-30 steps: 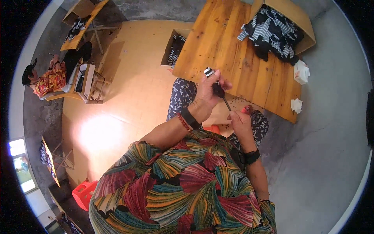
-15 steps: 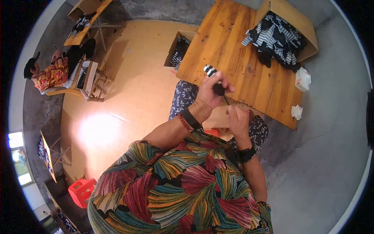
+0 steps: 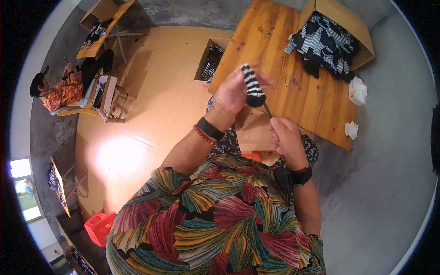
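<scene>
In front of my left hand (image 3: 233,90) is a small black-and-white striped knit piece (image 3: 251,84), stretched lengthwise with a plain black lower end. The thumb side of the hand lies along the knit, and the fingers behind it are blurred. My right hand (image 3: 286,136) is closed round the lower end of a thin dark rod (image 3: 267,110). The rod's upper end meets the black end of the knit; whether it goes inside is hidden. Both hands are above my lap, by the near edge of the wooden table (image 3: 261,50).
On the table's far right, a cardboard box (image 3: 364,34) lies tipped, spilling striped knit pieces (image 3: 321,43). A white tissue pack (image 3: 357,90) and crumpled tissue (image 3: 351,130) lie nearby. Another carton (image 3: 201,68) stands left of the table. Far left sits a person (image 3: 64,91); a red stool (image 3: 100,228) is lower left.
My left hand has moved slightly up and left, and more of the striped knit now shows. My right hand has shifted right and a little down, exposing more of the rod.
</scene>
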Action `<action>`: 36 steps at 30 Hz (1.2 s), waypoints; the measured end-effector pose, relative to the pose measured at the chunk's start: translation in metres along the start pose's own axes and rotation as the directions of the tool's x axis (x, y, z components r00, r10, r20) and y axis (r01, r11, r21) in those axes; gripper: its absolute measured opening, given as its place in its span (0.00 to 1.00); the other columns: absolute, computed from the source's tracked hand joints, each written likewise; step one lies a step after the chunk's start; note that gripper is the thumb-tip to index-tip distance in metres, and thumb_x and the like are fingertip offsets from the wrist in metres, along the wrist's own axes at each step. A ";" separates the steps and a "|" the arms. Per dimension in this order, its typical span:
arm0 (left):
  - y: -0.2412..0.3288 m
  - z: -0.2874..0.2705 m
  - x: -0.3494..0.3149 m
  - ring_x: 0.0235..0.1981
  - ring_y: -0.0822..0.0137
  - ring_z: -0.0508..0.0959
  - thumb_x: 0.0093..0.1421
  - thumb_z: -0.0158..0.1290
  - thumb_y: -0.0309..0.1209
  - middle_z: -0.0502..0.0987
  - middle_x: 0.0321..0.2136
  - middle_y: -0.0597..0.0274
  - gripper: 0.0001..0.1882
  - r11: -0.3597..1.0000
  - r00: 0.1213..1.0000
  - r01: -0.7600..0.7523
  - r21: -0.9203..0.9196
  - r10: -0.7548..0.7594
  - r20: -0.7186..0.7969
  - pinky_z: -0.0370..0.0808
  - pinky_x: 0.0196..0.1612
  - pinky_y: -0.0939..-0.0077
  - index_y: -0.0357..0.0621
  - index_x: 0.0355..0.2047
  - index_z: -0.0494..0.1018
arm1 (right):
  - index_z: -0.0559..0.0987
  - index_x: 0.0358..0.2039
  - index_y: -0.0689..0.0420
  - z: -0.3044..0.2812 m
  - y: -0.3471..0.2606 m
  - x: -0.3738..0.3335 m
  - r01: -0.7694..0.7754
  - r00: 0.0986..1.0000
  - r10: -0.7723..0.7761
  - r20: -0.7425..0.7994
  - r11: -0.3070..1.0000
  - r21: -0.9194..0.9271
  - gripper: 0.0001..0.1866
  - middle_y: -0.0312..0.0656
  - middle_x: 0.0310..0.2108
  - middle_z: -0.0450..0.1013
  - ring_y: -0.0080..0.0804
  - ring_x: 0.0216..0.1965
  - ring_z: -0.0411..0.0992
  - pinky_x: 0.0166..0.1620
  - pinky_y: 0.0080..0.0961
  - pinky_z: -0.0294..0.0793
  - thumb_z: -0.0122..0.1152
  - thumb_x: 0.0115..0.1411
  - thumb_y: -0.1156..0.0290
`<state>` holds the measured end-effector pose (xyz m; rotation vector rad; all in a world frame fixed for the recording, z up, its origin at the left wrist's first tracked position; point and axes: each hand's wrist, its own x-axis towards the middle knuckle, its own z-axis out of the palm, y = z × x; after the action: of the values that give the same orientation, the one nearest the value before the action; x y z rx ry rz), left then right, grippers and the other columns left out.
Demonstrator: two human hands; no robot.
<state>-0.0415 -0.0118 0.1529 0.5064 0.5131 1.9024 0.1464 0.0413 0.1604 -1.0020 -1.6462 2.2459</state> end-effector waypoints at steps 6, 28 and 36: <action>-0.010 0.026 0.010 0.13 0.68 0.67 0.51 0.51 0.28 0.59 0.10 0.70 0.11 0.999 0.978 -0.029 -0.045 0.019 -0.207 0.72 0.31 0.64 0.46 0.36 0.66 | 0.68 0.19 0.56 0.001 0.017 0.009 0.232 0.960 -0.265 -0.084 0.930 -0.285 0.16 0.26 0.11 0.56 0.12 0.11 0.51 0.13 0.12 0.47 0.49 0.58 0.59; -0.031 0.024 0.003 0.09 0.72 0.63 0.50 0.51 0.25 0.60 0.09 0.70 0.06 0.992 0.937 -0.029 -0.125 -0.016 -0.350 0.72 0.27 0.66 0.46 0.27 0.65 | 0.69 0.17 0.62 0.007 0.027 0.024 0.272 0.795 -0.599 -0.102 0.501 -0.822 0.18 0.31 0.13 0.63 0.21 0.15 0.62 0.19 0.20 0.57 0.47 0.58 0.64; -0.030 0.034 -0.011 0.13 0.72 0.64 0.54 0.50 0.31 0.60 0.12 0.69 0.09 0.993 0.966 0.068 0.096 -0.042 -0.255 0.71 0.27 0.70 0.47 0.35 0.65 | 0.68 0.23 0.56 0.015 -0.002 0.010 -0.233 0.966 0.175 0.188 0.905 0.357 0.11 0.29 0.11 0.56 0.16 0.08 0.49 0.14 0.15 0.49 0.47 0.58 0.63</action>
<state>0.0041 -0.0076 0.1619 0.3137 0.7883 1.9041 0.1289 0.0360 0.1606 -0.9597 -1.1263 2.6991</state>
